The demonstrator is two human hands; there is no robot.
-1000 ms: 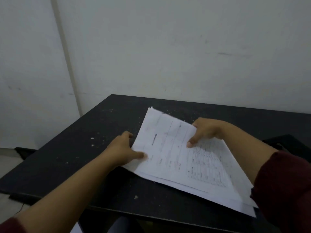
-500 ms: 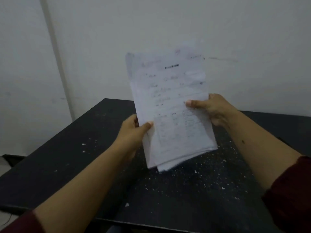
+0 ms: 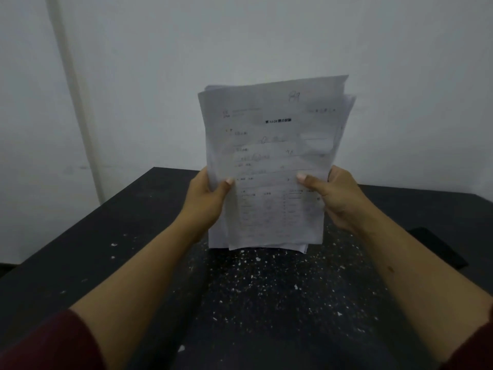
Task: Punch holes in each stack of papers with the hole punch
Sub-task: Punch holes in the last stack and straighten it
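A stack of printed white papers (image 3: pixel 272 145) stands upright in front of me, its bottom edge resting on or just above the black table (image 3: pixel 112 231). My left hand (image 3: pixel 205 204) grips the stack's left edge with the thumb on the front sheet. My right hand (image 3: pixel 338 198) grips the right edge the same way. The sheets are slightly uneven at the top and bottom. No hole punch is in view.
Small white paper bits (image 3: pixel 266 276) are scattered over the table below the stack. A flat black object (image 3: pixel 437 247) lies at the table's right edge. A pale wall rises behind the table, and the floor shows at the far left.
The stack lay flat on the table a second ago. Both hands lifted it upright, then squared it to vertical and lowered its bottom edge toward the tabletop.
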